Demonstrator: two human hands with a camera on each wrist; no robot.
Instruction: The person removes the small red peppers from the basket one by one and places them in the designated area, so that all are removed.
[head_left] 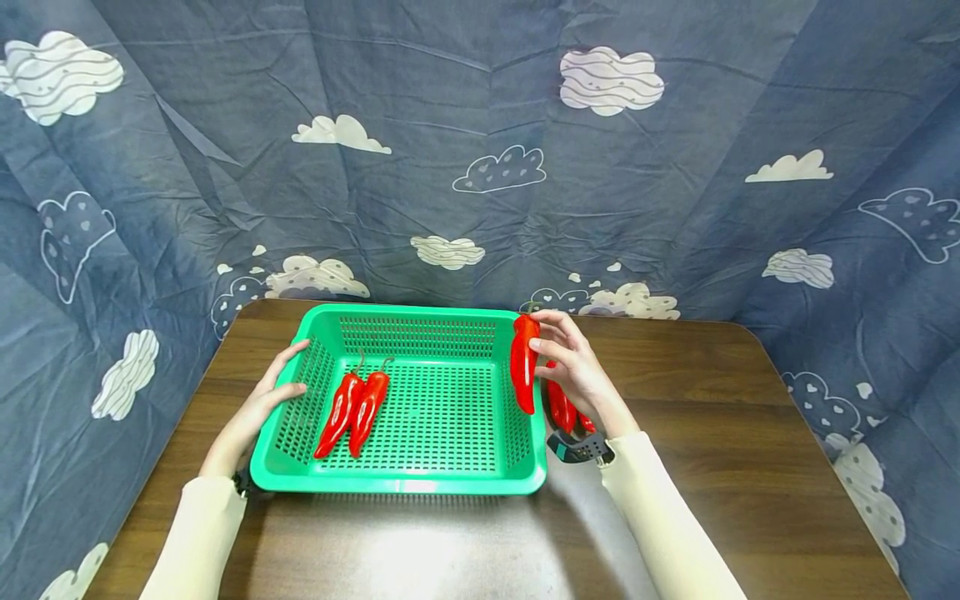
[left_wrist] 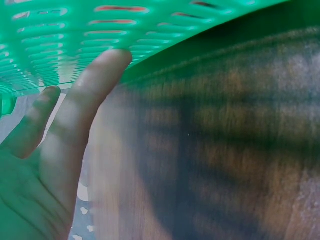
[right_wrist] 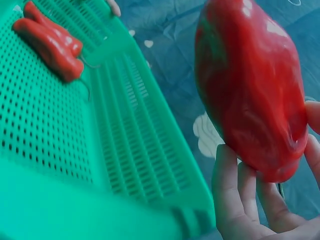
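Observation:
A green basket (head_left: 408, 485) holds two red peppers (head_left: 367, 412) side by side toward its left end. My left hand (head_left: 251, 417) grips the basket's left side; in the left wrist view, fingers (left_wrist: 75, 115) of it lie against the slotted outer wall. At the right rim, my right hand (head_left: 581, 375) pinches a red pepper (head_left: 523, 362) near its stem end, its tip pointing down. The right wrist view shows that pepper (right_wrist: 250, 85) large and close, with fingertips around its stem end, beside the basket (right_wrist: 165, 125).
More red peppers (head_left: 562, 408) lie on the brown wooden table (head_left: 675, 400) just right of the basket, partly hidden by my right hand and wrist strap. A dark blue cloth (head_left: 420, 208) with white clouds hangs behind and at both sides.

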